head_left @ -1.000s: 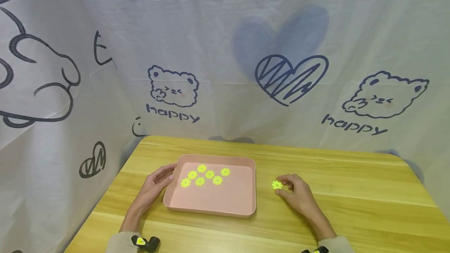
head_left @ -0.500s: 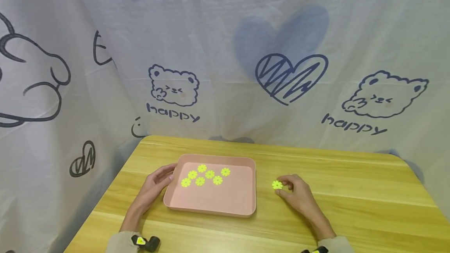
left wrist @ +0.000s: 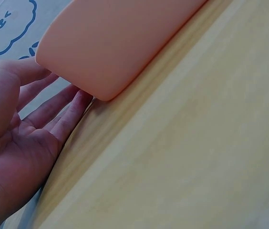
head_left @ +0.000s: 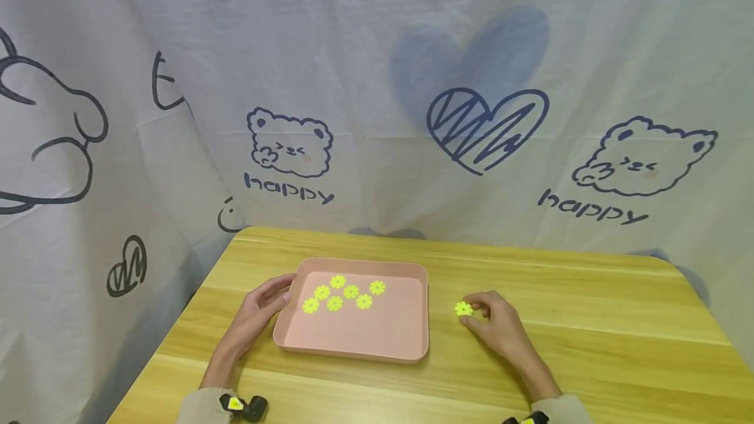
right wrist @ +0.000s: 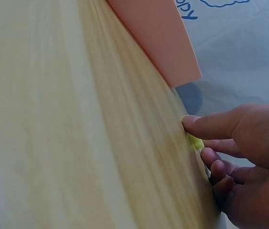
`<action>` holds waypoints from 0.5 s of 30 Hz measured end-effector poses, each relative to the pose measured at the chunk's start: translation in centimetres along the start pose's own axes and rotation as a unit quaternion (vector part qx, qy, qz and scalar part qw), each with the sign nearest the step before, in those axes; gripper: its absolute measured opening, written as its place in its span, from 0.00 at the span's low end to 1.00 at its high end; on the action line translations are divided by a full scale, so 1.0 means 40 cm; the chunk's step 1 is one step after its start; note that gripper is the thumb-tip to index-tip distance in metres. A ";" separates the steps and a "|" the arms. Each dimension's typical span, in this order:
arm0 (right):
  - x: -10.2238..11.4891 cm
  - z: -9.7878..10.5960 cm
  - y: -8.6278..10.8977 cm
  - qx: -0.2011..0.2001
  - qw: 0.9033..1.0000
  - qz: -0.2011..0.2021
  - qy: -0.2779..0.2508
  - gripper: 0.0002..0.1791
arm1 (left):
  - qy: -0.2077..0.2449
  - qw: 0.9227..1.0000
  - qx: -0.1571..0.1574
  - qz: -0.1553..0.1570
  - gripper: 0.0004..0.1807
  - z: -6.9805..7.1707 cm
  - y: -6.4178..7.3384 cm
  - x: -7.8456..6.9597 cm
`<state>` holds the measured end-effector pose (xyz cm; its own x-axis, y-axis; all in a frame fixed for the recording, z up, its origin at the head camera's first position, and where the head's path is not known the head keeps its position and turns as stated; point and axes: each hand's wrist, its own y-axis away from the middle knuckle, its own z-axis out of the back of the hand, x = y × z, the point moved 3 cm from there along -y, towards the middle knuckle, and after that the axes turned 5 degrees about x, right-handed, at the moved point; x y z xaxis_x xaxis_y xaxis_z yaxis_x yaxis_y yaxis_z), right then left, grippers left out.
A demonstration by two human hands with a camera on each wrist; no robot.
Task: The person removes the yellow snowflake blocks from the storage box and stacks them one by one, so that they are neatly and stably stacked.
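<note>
Wood-grain counter [head_left: 618,332], cloth [head_left: 365,51] behind.
Your right hand [head_left: 498,323] pinches a yellow disc [head_left: 462,309]; left hand [head_left: 257,309], loose-fingered, touches pink tray [head_left: 377,332].

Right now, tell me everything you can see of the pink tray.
The pink tray is a shallow, rounded rectangle with smooth raised walls, plastic by its look. It lies flat, open side up, on the wood-grain table, holding seven yellow flower-shaped discs, mostly toward its far left. The left hand touches its left wall.
</note>
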<state>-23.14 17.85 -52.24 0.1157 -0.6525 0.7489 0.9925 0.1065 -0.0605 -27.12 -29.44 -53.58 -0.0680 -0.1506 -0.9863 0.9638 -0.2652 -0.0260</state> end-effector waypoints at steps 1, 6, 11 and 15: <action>0.001 0.001 0.000 0.000 1.000 -0.001 -0.001 0.18 | 0.000 1.000 0.000 0.000 0.28 0.000 0.000 -0.001; 0.007 0.003 -0.001 0.004 1.000 -0.004 -0.008 0.18 | 0.001 1.000 -0.001 0.004 0.29 0.002 0.000 -0.005; 0.007 0.008 0.002 0.005 1.000 -0.003 -0.024 0.20 | 0.002 1.000 -0.002 0.011 0.29 0.003 0.000 -0.004; 0.010 0.019 0.010 -0.017 0.999 0.011 -0.035 0.19 | 0.000 1.000 -0.001 0.014 0.29 0.000 -0.001 -0.006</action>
<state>-22.72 18.22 -51.45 0.1353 -0.5962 0.7914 0.9907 0.0940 -0.0985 -27.14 -29.40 -53.35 -0.0407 -0.1578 -0.9866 0.9660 -0.2587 0.0015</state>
